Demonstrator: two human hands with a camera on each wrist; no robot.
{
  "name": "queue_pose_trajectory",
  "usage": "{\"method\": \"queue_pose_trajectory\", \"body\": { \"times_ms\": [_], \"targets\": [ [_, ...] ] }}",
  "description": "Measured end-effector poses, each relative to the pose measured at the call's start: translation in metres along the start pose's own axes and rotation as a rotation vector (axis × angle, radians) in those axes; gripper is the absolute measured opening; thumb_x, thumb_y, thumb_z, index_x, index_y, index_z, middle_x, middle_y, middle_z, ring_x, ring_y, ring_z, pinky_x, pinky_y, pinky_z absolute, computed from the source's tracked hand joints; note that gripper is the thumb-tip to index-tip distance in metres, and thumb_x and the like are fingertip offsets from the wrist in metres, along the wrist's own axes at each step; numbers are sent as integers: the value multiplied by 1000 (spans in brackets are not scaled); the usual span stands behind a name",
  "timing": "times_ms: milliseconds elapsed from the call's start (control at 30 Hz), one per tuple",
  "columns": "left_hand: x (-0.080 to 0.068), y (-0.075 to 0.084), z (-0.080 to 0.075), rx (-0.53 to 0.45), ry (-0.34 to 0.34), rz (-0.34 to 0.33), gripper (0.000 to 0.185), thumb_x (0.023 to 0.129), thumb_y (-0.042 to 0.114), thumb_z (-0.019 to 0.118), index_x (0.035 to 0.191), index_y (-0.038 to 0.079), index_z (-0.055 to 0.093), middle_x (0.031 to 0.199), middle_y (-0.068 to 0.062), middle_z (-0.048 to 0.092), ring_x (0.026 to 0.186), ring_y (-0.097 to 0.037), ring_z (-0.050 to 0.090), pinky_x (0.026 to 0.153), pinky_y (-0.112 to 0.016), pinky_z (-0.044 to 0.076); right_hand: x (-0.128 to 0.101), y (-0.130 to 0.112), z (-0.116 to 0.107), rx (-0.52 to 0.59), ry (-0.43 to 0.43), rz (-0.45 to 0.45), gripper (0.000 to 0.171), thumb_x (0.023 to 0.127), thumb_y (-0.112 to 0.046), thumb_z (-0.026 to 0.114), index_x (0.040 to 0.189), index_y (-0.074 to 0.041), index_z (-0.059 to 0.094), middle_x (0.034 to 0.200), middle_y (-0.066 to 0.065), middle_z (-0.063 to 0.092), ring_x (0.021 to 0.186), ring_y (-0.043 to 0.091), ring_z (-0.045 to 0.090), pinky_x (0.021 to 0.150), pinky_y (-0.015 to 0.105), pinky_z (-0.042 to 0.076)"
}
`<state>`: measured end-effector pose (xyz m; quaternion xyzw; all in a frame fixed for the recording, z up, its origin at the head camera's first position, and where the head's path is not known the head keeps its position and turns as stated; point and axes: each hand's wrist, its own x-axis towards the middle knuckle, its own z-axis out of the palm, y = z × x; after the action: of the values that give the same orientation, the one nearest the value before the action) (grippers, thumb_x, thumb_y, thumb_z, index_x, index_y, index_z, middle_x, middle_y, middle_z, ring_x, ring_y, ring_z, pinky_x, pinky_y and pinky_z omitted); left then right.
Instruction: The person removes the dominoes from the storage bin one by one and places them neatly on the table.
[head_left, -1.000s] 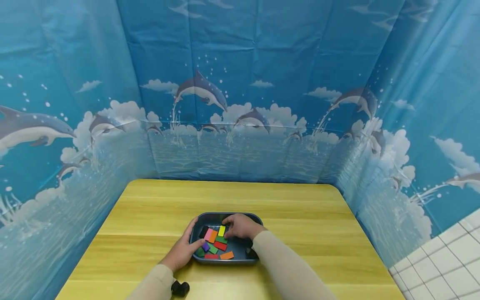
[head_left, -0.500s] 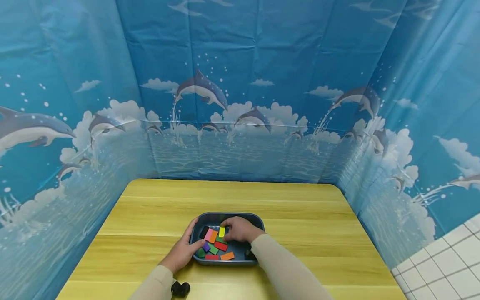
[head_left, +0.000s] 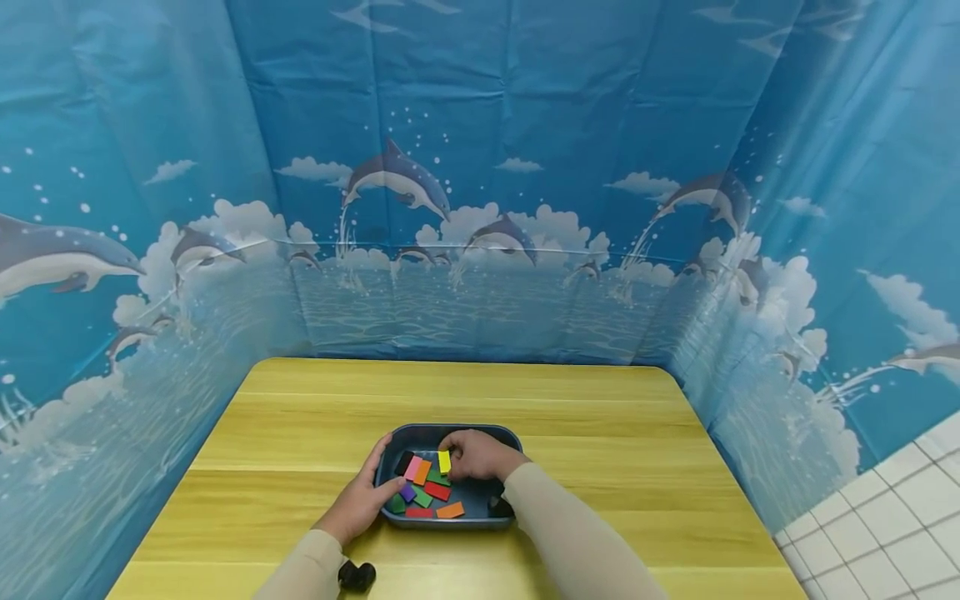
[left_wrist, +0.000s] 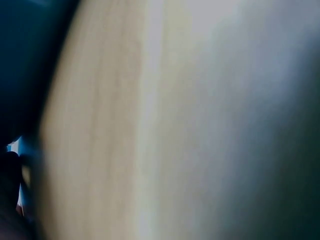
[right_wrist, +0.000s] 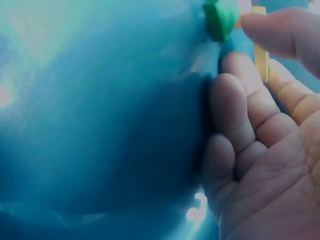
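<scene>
A dark tray (head_left: 487, 500) holds several flat coloured blocks, mostly toward its left half. My left hand (head_left: 360, 500) grips the tray's left side, thumb over the rim and fingers along the outside. Over the tray's back part, my right hand (head_left: 483, 457) pinches a yellow block (head_left: 445, 462) between thumb and fingers; the right wrist view shows this yellow block (right_wrist: 261, 50) edge-on. A green block (head_left: 438, 478) lies just below it. Left of it are an orange block (head_left: 422, 472), a pink block (head_left: 412, 467) and a black block (head_left: 404, 462).
Nearer the tray's front lie a red block (head_left: 419, 512) and another orange block (head_left: 451, 510). The tray stands on a wood-grain table (head_left: 600, 442). A dolphin-print curtain (head_left: 480, 317) hangs behind and at both sides. The left wrist view is blurred.
My right fingers have closed in on the yellow block and now pinch it; it stands slightly turned. My left hand keeps its place on the tray. The head view has shifted slightly.
</scene>
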<state>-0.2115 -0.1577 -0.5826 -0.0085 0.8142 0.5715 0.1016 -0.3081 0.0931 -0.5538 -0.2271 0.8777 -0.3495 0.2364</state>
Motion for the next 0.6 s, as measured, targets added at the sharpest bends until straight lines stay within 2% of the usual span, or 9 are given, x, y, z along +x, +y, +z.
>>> {"method": "queue_pose_trajectory", "body": {
  "times_ms": [167,333,400,467,600],
  "targets": [
    [0,0,0,5,-1,7,82,103,40,67,169,39,18,171,-21,31,151,-49,39,120,-76,26,-11,-9,-15,10,10,-23,47,90,-6,79,135,-7,66,81,0,62,69,15,53,63,27,47],
    [0,2,0,9,-4,10,81,104,39,66,169,37,18,168,-22,35,148,-47,44,120,-74,28,-28,-13,-44,74,53,-47,50,93,-4,75,141,-5,62,96,4,64,79,18,55,71,31,51],
    [1,1,-1,16,-1,12,80,104,39,66,169,37,18,169,-22,34,149,-48,42,120,-74,28,-33,-8,-58,96,93,-49,51,93,-4,74,142,-5,60,101,6,65,80,17,55,72,31,51],
    [1,1,-1,26,3,9,80,103,41,66,168,39,19,171,-21,31,151,-49,38,121,-74,27,-39,1,-72,119,145,-25,52,93,-2,71,144,-6,59,104,8,64,75,18,52,67,31,48],
    [1,1,-1,37,4,5,81,103,43,66,168,39,19,172,-21,29,153,-50,35,121,-75,27,-48,31,-91,137,254,53,56,91,2,66,146,-6,58,105,11,61,68,18,44,61,32,40]
  ]
}}
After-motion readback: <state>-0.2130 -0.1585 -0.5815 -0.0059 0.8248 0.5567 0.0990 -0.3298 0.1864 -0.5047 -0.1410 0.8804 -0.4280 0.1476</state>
